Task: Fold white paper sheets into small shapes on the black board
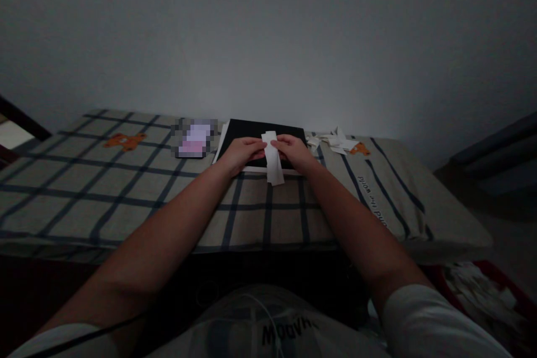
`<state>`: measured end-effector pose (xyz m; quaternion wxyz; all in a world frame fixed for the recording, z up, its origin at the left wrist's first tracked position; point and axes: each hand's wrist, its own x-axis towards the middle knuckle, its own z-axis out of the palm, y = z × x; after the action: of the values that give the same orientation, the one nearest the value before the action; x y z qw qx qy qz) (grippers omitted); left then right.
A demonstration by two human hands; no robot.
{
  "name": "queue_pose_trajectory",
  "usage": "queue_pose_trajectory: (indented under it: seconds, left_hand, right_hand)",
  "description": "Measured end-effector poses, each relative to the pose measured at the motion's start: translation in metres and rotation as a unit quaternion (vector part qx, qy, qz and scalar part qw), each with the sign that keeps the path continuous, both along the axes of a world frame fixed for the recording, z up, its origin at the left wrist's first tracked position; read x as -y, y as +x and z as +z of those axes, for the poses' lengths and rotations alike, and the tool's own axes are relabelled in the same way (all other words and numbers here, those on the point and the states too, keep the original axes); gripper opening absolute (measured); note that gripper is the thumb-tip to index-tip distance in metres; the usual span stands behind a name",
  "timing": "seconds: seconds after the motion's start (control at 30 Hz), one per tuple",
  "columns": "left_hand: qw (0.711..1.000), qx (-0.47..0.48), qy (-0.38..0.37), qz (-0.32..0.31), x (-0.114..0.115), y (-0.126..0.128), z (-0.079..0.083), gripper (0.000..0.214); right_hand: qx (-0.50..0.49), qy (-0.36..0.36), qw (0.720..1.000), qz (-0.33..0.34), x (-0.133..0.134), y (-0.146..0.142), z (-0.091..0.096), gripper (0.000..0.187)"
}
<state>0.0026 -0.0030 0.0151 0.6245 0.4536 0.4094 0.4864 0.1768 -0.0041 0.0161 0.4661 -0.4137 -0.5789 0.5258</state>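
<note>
A folded white paper strip (pixel 274 166) is held between both hands above a black flat board or book (pixel 255 128). My left hand (pixel 245 151) pinches the strip's left edge near its upper part. On the opposite edge, the thumb and fingers of my right hand (pixel 294 151) grip the same strip. Its lower end hangs down past the front edge of the black board, and its layers fan slightly apart there. Under the board, pale sheets show at the left and front edges.
Several loose white paper pieces (pixel 339 141) lie right of the board. A lit phone (pixel 195 140), partly blurred, lies to the left. The checked tablecloth (pixel 138 190) covers the table, which stands against a grey wall (pixel 268 39). At lower right is a red container (pixel 486 274) with papers.
</note>
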Motion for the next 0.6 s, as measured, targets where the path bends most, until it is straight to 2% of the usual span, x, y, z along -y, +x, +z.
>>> queue_pose_trajectory:
  seconds: [0.37, 0.6]
  left_hand:
    - [1.000, 0.000, 0.014, -0.012, 0.0006, 0.0014, -0.0002, 0.006]
    - [0.999, -0.027, 0.027, -0.037, 0.0054, 0.0011, 0.0024, 0.023]
  right_hand:
    - [0.004, -0.008, 1.000, -0.010, -0.0014, -0.0018, -0.0001, 0.025]
    - [-0.006, -0.014, 1.000, -0.016, -0.0049, -0.0017, -0.0032, 0.024]
